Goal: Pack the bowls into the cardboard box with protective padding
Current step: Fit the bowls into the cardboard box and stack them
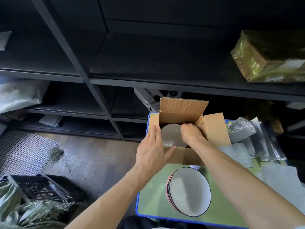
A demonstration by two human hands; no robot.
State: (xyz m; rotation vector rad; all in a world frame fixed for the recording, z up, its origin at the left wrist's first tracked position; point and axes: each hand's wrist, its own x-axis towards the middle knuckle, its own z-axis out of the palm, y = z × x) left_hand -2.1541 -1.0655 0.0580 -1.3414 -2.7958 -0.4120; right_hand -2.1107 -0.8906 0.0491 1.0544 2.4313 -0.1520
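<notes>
Dim storeroom with black shelves (148,63), and at the green table's (153,195) far edge the left hand (152,151) lies flat against the open cardboard box (212,128), probably steadying it, while the right hand (191,134) curls over a pale bowl (170,136) inside, can't tell if it's gripping.

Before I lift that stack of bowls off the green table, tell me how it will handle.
The stack of bowls looks glazed and shiny, so probably ceramic: heavy for its size and breakable. Several rims show staggered at its left edge, so the nested bowls may slide against each other if tipped. The smooth glaze could be slippery.
</notes>
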